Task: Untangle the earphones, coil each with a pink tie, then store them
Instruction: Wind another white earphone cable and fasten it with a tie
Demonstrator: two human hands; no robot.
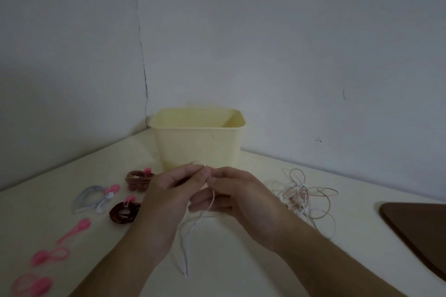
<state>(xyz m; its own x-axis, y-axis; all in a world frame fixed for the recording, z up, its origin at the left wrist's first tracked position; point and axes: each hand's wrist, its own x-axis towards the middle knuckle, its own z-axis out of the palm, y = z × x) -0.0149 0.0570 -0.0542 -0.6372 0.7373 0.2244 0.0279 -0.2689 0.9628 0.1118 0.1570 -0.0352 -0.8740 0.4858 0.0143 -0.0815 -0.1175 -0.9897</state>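
Both hands meet mid-frame, raised just above the worktop (241, 260) and in front of the bin (198, 142). Left hand (166, 190) pinches a thin white cord (187, 243) between thumb and fingertips; right hand (237, 190) pinches the same cord right beside it, fingertips of the two hands nearly touching. Cord runs down between the palms and hangs in loose strands toward the near edge, ends resting on the worktop. Bin is pale yellow, open-topped, standing at the back by the wall corner; contents not visible from this angle. Tangle (306, 198) of remaining earphones, white and tan cords mixed, lies on the worktop to the right of the right hand, apart from it. Left of the hands, three coiled sets, each with a pink tie: brown coil (137, 179) nearest the bin, dark coil (123, 212) closer in, white coil (95, 199) to their left with earbuds showing. Three loose ties further left near the edge: upper tie (74, 230), middle tie (49, 255), lower tie (31, 284). Dark brown board (417, 231) at the right edge, partly cut off by the frame. Picture is dim and slightly blurred; exact finger detail on the cord hard to tell.
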